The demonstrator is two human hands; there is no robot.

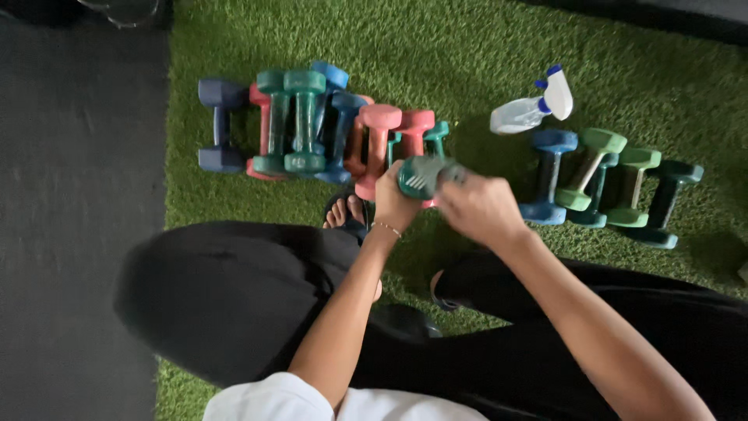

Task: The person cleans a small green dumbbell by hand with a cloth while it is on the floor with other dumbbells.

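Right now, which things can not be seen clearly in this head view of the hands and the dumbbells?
- Teal dumbbell: both hands cover its handle and far end.
- Right hand: the fingers are motion-blurred; a cloth cannot be confirmed.
- Left hand: its fingers are hidden behind the dumbbell.
- Spray bottle: liquid level too small to tell.
- Pile of dumbbells: the lower ones are hidden by upper ones.

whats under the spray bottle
The spray bottle lies on its side directly on green artificial turf. Whether anything is beneath its body cannot be seen.
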